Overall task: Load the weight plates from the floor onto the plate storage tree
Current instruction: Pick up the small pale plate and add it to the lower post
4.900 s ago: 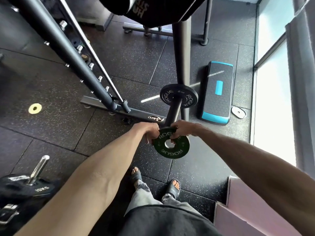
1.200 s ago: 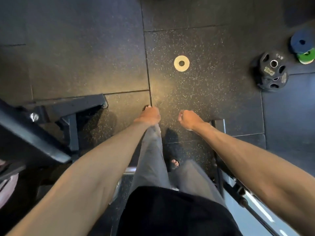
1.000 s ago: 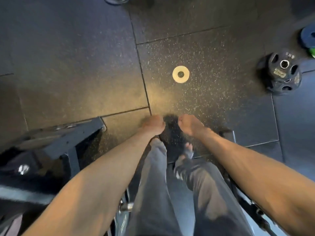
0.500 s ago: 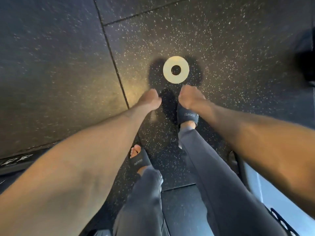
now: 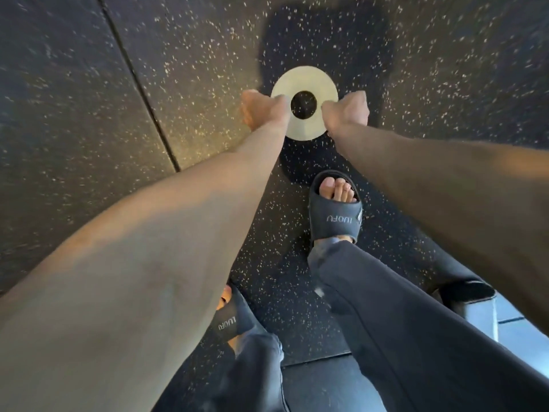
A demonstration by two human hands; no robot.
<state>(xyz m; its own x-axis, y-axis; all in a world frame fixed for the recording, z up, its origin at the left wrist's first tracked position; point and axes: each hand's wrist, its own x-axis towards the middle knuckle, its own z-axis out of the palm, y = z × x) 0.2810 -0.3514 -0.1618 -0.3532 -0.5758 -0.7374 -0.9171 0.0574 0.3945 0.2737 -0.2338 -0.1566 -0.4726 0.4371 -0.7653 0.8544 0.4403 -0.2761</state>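
1. One pale weight plate (image 5: 306, 81) lies flat on the speckled floor (image 5: 89, 84), ahead of two sandals.
2. The left hand (image 5: 263, 111) and right hand (image 5: 347, 111), fingers curled, meet opposite plate edges; grip closure cannot be determined.
3. Half a second earlier, both hands were short of the plate.

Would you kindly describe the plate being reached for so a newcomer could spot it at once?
Look at the dark speckled rubber floor, just ahead of the forward black slide sandal. There, between the left hand and right hand, lies a small pale cream weight plate: the only light, ring-shaped thing on the floor.
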